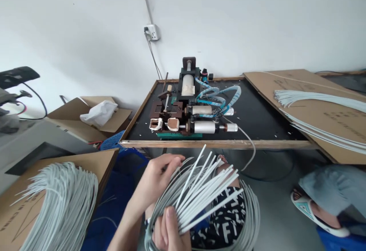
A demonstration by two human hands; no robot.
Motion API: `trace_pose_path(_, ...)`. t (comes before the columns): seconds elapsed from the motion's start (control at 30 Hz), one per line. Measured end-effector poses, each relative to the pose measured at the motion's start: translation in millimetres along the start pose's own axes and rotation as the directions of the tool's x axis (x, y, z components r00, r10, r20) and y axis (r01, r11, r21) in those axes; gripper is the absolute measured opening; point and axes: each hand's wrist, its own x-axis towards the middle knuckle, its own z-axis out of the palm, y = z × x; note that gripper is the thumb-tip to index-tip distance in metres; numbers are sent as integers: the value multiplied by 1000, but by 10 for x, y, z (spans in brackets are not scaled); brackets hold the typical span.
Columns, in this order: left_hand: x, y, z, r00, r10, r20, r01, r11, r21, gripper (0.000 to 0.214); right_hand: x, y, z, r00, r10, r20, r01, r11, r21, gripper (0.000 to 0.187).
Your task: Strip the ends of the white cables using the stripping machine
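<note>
Closed tightly in the right hand [168, 230], a looped bundle of white cables [200, 193]; held half open, the left hand [153, 178], fingers laid on the strands, near the pneumatic machine [191, 115].

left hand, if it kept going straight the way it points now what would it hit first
Most likely the bundle of pale grey cables. The left hand points toward it, and its fingertips appear to be at the nearest strands already, though depth is hard to judge from this view.
</note>
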Motion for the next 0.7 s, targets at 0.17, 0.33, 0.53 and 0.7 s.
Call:
trace_pose_path(0.17, -192, 130, -155, 959, -11, 284, 51, 989, -136, 42, 42, -99, 53, 999, -25, -39, 25, 999, 20, 63)
trace_pose_path(0.33, -301, 122, 32, 988, -142, 67, 156, 946, -285, 41, 55, -223, 47, 983, -19, -180, 15, 1000, -23, 62)
trace_pose_path(0.53, -222, -87, 312, 901, -351, -257, 175, 833, -524, 36, 161, -465, -81, 982, -20, -189, 38, 995, 93, 53)
trace_pose_path(0.7, -3, -178, 272, 835, -269, -480, 40, 899, -435, 31, 144, -553, -133, 984, -38, -175, 58, 992, 114, 53)
